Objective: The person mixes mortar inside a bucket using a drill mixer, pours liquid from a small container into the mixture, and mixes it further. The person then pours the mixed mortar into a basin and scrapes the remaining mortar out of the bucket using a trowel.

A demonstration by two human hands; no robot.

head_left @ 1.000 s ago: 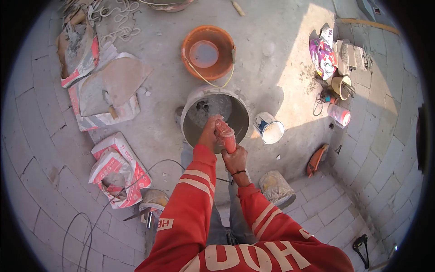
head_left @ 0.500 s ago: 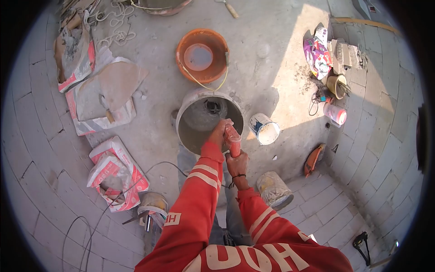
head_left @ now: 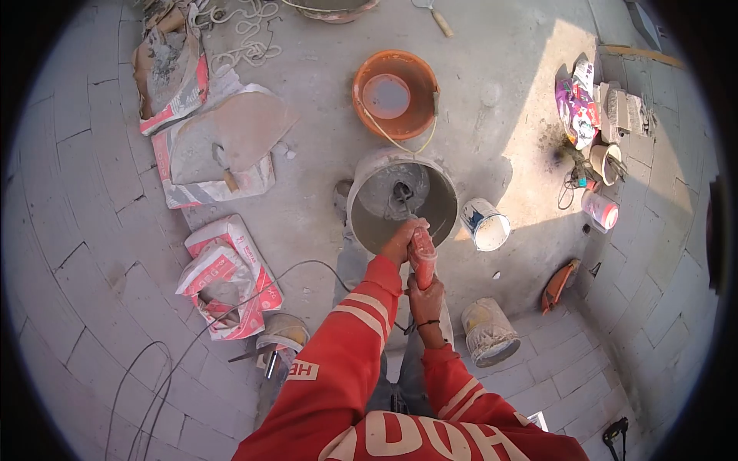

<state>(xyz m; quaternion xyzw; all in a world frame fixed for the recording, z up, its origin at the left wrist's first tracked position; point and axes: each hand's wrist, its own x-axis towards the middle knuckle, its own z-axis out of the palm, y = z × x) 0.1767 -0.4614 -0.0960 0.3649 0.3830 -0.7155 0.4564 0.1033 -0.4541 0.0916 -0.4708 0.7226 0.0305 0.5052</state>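
Concrete floor (head_left: pixel 492 100) is stretching beside a grey block wall (head_left: pixel 642 200), sunlight cutting across one side, as a person (head_left: pixel 430 442) in a red sweatshirt (head_left: pixel 323 392) is leaning over a large bucket (head_left: pixel 444 203). The left hand (head_left: pixel 407 237) is curling around the front of a red power tool (head_left: pixel 423 261), while the right hand (head_left: pixel 427 300) is clasping its rear grip; whether a finger is pressing a trigger cannot be told. The tool is sitting over the bucket's near rim, its mixing paddle (head_left: pixel 403 190) reaching down inside.

Work is appearing to be midway: the paddle is resting among grey contents that are looking wet, but whether they are evenly blended cannot be made out. Lifting the paddle out is remaining undone.

Close quarters are surrounding the job. An orange bucket (head_left: pixel 361 88) is standing just beyond, holding cloudy liquid, and a paint-stained white pail (head_left: pixel 478 211) is standing just to the right. A crusted bucket (head_left: pixel 486 323) is lying near the right arm. To the left, a dark cord (head_left: pixel 307 263) is trailing across an open red-and-white bag (head_left: pixel 265 280) and passing close to the legs, posing a likely snag. Farther off, a torn bag (head_left: pixel 257 184) is lying flat with a wooden handle (head_left: pixel 230 181) on it, below a tangle of rope (head_left: pixel 254 52).
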